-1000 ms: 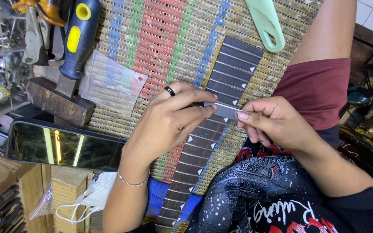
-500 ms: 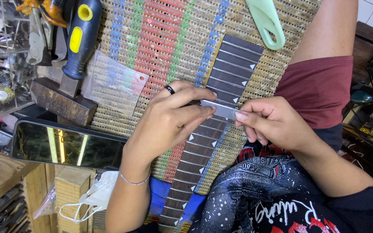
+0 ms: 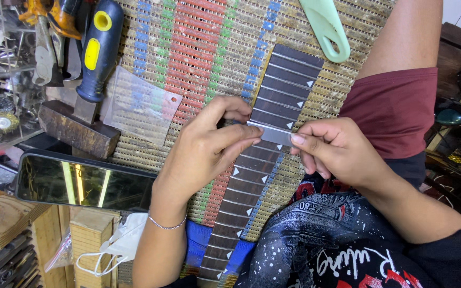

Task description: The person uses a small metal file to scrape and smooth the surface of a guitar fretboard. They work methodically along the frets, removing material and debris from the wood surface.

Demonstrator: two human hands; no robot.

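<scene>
Holding as before, both hands pinch a metal strip [image 3: 272, 134] across the fretboard [image 3: 262, 160].

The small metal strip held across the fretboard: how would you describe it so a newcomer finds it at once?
Start at the striped woven mat and follow the long dark fretboard lying diagonally on it. About a third of the way down from its wide end, the left hand and right hand pinch a flat metal strip crosswise. Unlike the thin frets, it is broad, loose and plain silver-grey.
</scene>
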